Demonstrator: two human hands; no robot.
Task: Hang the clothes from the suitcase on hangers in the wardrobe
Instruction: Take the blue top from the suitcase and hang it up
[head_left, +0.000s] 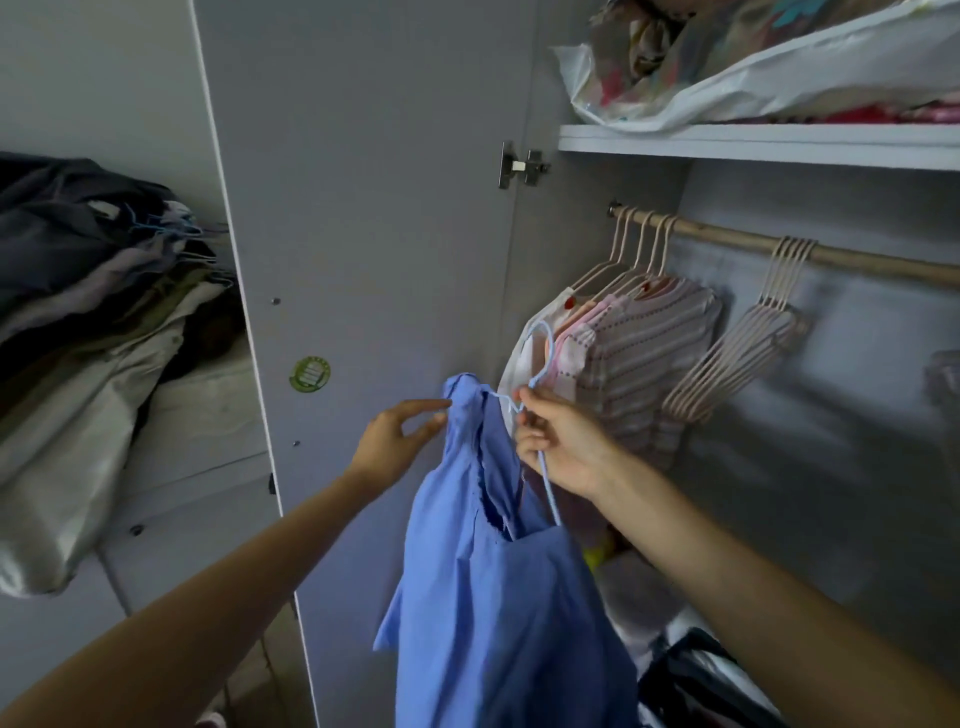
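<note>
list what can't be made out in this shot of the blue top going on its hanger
- Suitcase: not in the head view at all.
- Far shoulder of the thin blue wire hanger: inside the light blue cotton top, so its seating is unknown.
- Wooden wardrobe rail: right end cut by the frame edge.
- Round green sticker on the door: print too small.
- Right hand grip: fingertips hidden behind the hanger neck.

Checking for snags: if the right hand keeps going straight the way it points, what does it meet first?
Probably the striped pink top hanging on the wooden rail; the right hand points up towards it, though depth is unclear.
</note>
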